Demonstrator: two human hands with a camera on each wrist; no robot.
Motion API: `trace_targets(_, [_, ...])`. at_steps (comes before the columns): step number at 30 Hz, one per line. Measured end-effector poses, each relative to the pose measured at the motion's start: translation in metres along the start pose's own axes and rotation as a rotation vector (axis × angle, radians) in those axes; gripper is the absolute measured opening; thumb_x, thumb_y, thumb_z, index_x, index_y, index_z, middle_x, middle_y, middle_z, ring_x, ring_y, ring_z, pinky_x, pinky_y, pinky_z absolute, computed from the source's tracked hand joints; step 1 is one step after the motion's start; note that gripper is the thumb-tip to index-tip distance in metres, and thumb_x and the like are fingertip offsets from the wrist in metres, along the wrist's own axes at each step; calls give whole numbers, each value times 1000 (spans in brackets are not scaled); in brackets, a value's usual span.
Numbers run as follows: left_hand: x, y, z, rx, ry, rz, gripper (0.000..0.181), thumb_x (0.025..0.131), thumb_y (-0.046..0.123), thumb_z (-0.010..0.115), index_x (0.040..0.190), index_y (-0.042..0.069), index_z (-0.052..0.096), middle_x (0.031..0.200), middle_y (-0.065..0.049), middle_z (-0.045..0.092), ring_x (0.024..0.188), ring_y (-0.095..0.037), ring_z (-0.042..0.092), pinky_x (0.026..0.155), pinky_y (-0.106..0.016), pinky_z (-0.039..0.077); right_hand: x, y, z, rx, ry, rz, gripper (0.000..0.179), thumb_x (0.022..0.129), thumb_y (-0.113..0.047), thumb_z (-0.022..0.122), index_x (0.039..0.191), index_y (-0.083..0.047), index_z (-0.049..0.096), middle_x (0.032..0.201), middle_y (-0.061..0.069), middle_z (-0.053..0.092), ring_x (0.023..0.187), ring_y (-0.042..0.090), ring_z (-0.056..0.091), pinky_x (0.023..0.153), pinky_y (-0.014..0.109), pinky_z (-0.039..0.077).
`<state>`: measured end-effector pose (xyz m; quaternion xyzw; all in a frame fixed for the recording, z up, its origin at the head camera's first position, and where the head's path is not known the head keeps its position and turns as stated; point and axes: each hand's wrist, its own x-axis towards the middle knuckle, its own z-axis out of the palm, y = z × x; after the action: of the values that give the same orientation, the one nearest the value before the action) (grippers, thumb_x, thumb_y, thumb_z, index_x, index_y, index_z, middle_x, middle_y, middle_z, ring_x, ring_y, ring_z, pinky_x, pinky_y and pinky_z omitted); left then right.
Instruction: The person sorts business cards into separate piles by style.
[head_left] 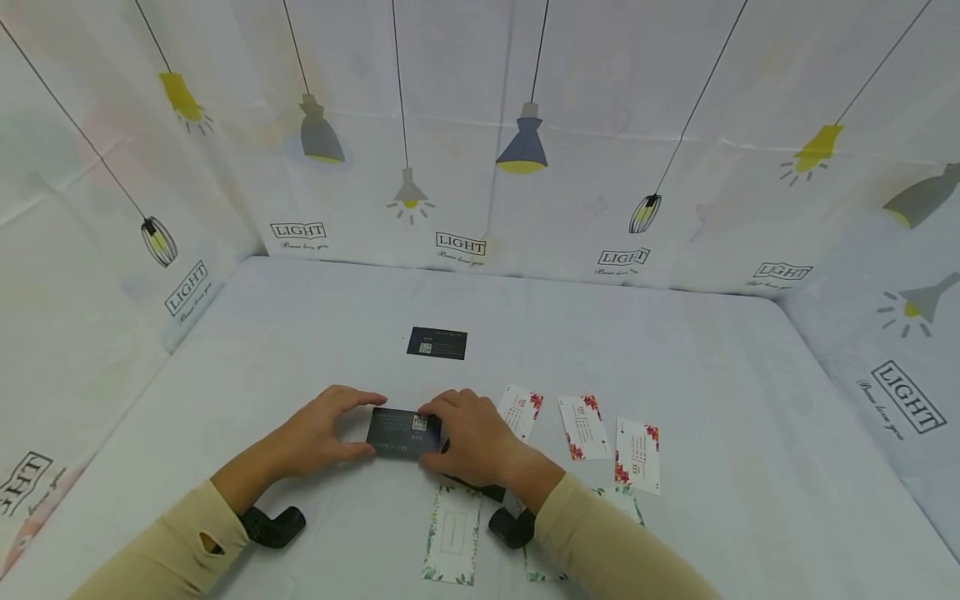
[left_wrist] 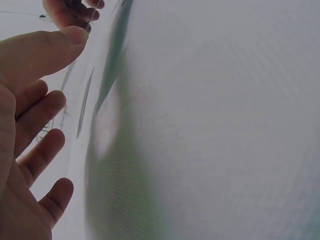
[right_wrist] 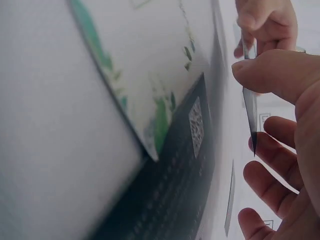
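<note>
- Dark blue-black rectangular card with a QR code [head_left: 401, 433]: between both hands, apparently lifted off the white surface [head_left: 300, 333].
- Right hand [head_left: 480, 437]: pinches the card's right end, forefinger on far edge, thumb on near edge.
- Left hand [head_left: 322, 429]: thumb and forefinger at the left corners; can't tell if it grips or only steadies.
- Step, my read: positioning this card, likely sorting by design. Next move probably calls for lowering it level, clear of neighbours, then letting go.
- Dark cards: 3. One held, one flat beyond it [head_left: 437, 343], one partly hidden by the right hand.
- White cards with red floral corners [head_left: 582, 427]: 3, right of the hands.
- White cards with green leaf borders [head_left: 452, 535]: at least 2; beige right sleeve [head_left: 615, 542] hides the exact total.
</note>
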<state>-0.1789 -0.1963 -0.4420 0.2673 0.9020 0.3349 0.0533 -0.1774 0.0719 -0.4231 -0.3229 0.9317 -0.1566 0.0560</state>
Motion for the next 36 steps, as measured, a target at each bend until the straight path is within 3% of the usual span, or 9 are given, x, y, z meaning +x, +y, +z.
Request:
trace_targets(10, [4, 6, -2, 4, 35, 1, 58, 83, 21, 83, 136, 11, 60, 132, -5, 60, 125, -31, 51, 101, -55, 41, -2, 8, -8, 144, 59, 14, 55, 89, -37, 73, 136, -12, 58, 134, 2, 57, 121, 23, 50, 102, 44, 40])
trace_targets(19, [20, 10, -5, -6, 94, 15, 58, 85, 22, 83, 137, 12, 60, 133, -5, 60, 125, -30, 51, 100, -55, 41, -3, 21, -19, 299, 162, 63, 57, 88, -30, 76, 136, -7, 57, 137, 6, 54, 119, 23, 49, 98, 41, 46])
trace_targets(27, [34, 12, -9, 2, 99, 2, 61, 85, 23, 82, 139, 11, 59, 137, -7, 58, 128, -33, 49, 102, -57, 39, -3, 28, -23, 304, 225, 62, 58, 87, -26, 78, 136, -4, 56, 136, 10, 56, 114, 26, 54, 96, 43, 47])
trace_targets(36, [63, 18, -14, 33, 126, -35, 62, 86, 25, 82, 141, 11, 57, 137, -14, 56, 127, -36, 48, 101, -57, 40, 7, 44, -27, 254, 271, 114, 54, 89, -25, 78, 134, -4, 56, 135, 10, 57, 110, 26, 57, 95, 41, 48])
